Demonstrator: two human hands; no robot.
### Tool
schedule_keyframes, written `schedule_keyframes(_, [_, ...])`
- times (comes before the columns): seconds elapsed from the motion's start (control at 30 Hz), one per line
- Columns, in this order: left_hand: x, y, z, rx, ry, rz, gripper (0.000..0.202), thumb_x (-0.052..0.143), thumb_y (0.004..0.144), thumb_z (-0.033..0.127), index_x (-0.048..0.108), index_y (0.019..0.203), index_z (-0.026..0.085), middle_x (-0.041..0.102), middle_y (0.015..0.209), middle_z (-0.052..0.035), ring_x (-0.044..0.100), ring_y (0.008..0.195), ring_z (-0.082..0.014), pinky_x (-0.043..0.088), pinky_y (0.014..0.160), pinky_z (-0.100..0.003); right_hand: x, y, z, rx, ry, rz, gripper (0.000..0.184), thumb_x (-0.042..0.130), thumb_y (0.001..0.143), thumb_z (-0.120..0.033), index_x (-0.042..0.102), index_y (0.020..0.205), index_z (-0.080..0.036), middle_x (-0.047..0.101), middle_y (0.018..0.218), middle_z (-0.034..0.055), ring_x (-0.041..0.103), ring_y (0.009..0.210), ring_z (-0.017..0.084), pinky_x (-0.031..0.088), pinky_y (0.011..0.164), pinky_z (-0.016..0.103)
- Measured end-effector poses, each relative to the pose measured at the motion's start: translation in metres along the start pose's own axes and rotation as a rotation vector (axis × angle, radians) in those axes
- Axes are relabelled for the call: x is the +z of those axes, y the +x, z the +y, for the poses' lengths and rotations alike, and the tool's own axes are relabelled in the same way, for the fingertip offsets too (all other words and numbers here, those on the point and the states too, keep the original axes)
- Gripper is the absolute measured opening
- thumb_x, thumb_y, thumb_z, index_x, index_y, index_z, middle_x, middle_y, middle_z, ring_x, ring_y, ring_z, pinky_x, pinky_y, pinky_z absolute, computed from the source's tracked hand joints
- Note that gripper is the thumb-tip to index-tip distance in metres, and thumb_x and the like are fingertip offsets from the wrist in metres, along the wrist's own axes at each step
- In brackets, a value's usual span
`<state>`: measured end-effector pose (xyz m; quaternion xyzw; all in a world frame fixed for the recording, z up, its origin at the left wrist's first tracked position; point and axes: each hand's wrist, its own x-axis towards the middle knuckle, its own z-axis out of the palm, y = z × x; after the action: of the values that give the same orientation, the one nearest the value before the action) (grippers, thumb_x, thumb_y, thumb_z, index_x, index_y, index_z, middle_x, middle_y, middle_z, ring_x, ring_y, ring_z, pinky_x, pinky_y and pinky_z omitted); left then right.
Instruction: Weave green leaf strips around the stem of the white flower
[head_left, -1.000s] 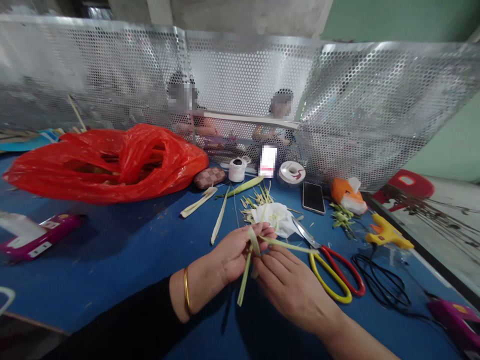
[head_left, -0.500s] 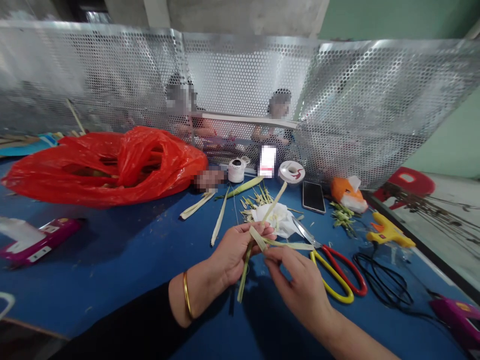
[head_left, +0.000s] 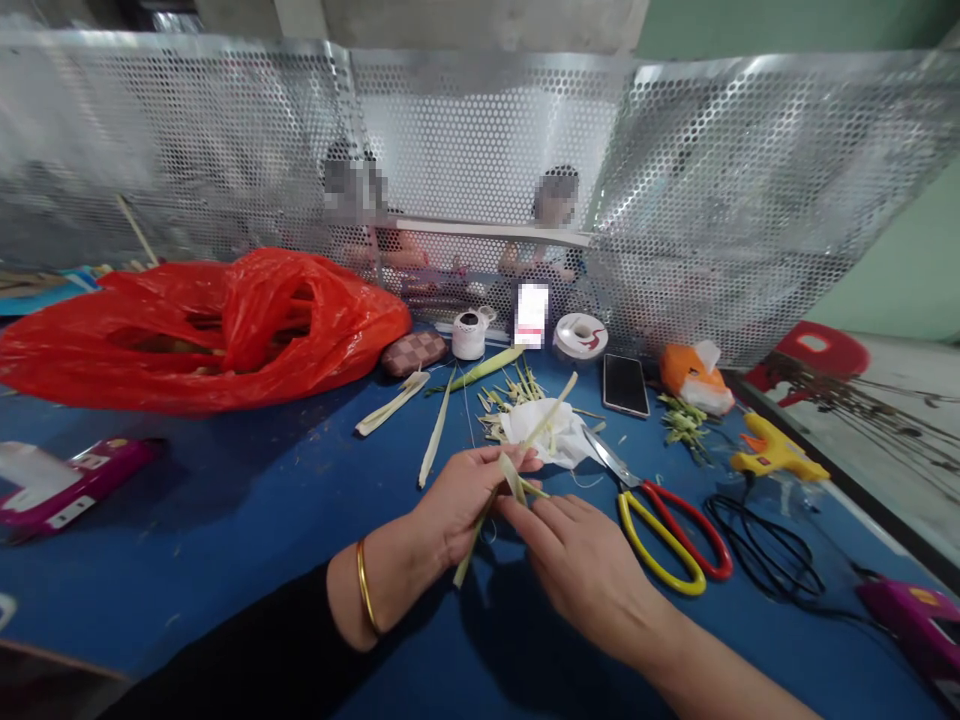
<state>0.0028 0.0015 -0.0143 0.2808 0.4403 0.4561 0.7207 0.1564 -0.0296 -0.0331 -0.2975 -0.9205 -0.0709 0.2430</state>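
My left hand (head_left: 459,500), with a gold bangle at the wrist, pinches crossed pale green leaf strips (head_left: 512,478). One strip end sticks up past its fingertips toward a white tissue (head_left: 553,432); another hangs down below the palm. From the right, my right hand (head_left: 574,560) has its fingers closed on the same strips, near the folded loop; its fingertips are partly hidden. Red-and-yellow-handled scissors (head_left: 664,535) lie just right of this hand. Beyond the hands are loose husk-like strips (head_left: 436,435) and small leaf scraps (head_left: 517,390).
A large red plastic bag (head_left: 300,340) fills the back left. Along the back stand a thread spool (head_left: 469,337), a lit phone (head_left: 531,315) and a ribbon roll (head_left: 580,337). A yellow glue gun (head_left: 780,450) with black cable lies right. Behind a perforated metal screen (head_left: 480,120) people sit.
My right hand has moved slightly left, closer to my left hand, with its fingers now over the strip that pointed right. The folded loop looks more upright. The view has shifted slightly.
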Motion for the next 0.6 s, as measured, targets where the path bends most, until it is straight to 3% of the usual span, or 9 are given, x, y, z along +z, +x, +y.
schedule_keyframes(0.1, [0.001, -0.002, 0.002, 0.028, 0.093, 0.007, 0.021, 0.073, 0.075, 0.026, 0.073, 0.090, 0.011, 0.073, 0.098, -0.0125, 0.068, 0.072, -0.0143, 0.039, 0.040, -0.012, 0.000, 0.001, 0.000, 0.045, 0.029, 0.033, 0.032, 0.039, 0.088, -0.005, 0.052, 0.117, -0.013, 0.068, 0.083, 0.0079, 0.063, 0.073, 0.021, 0.047, 0.066, 0.033])
schedule_keyframes(0.17, [0.002, -0.004, 0.005, 0.012, 0.077, -0.004, 0.020, 0.070, 0.078, 0.027, 0.073, 0.092, 0.012, 0.072, 0.102, -0.0129, 0.069, 0.075, -0.0143, 0.036, 0.036, -0.011, 0.001, 0.002, 0.000, 0.128, 0.099, 0.081, 0.022, 0.038, 0.091, -0.008, 0.053, 0.105, -0.016, 0.067, 0.081, 0.0065, 0.063, 0.070, 0.019, 0.047, 0.064, 0.030])
schedule_keyframes(0.27, [0.005, -0.005, 0.010, -0.088, -0.052, -0.033, 0.017, 0.065, 0.083, 0.022, 0.072, 0.093, 0.011, 0.072, 0.105, -0.0131, 0.070, 0.074, -0.0138, 0.048, 0.044, -0.013, 0.004, 0.001, 0.002, 0.235, 0.148, 0.094, 0.015, 0.039, 0.094, -0.013, 0.051, 0.087, -0.020, 0.065, 0.070, 0.0024, 0.061, 0.060, 0.017, 0.043, 0.056, 0.026])
schedule_keyframes(0.37, [0.006, -0.006, 0.013, -0.185, -0.176, 0.005, 0.013, 0.062, 0.085, 0.016, 0.071, 0.089, 0.008, 0.072, 0.096, -0.0124, 0.069, 0.069, -0.0120, 0.054, 0.054, -0.014, 0.007, -0.001, 0.004, 0.259, 0.120, 0.094, 0.015, 0.040, 0.095, -0.017, 0.049, 0.083, -0.020, 0.063, 0.064, 0.0006, 0.060, 0.053, 0.015, 0.039, 0.050, 0.025])
schedule_keyframes(0.5, [0.005, -0.003, 0.010, -0.140, -0.242, 0.007, 0.013, 0.059, 0.087, 0.014, 0.069, 0.087, 0.007, 0.072, 0.089, -0.0113, 0.069, 0.071, -0.0120, 0.056, 0.063, -0.016, 0.003, -0.001, 0.001, 0.114, -0.083, 0.121, 0.017, 0.043, 0.095, -0.017, 0.056, 0.084, -0.018, 0.063, 0.065, 0.0025, 0.058, 0.055, 0.018, 0.040, 0.053, 0.029])
schedule_keyframes(0.6, [0.005, -0.001, 0.001, -0.138, -0.257, -0.023, 0.009, 0.062, 0.084, 0.013, 0.069, 0.085, 0.008, 0.071, 0.083, -0.0092, 0.066, 0.065, -0.0104, 0.055, 0.064, -0.017, -0.001, 0.003, -0.006, -0.098, -0.126, 0.071, 0.024, 0.042, 0.094, -0.012, 0.059, 0.112, -0.012, 0.067, 0.082, 0.0073, 0.061, 0.071, 0.021, 0.047, 0.067, 0.034])
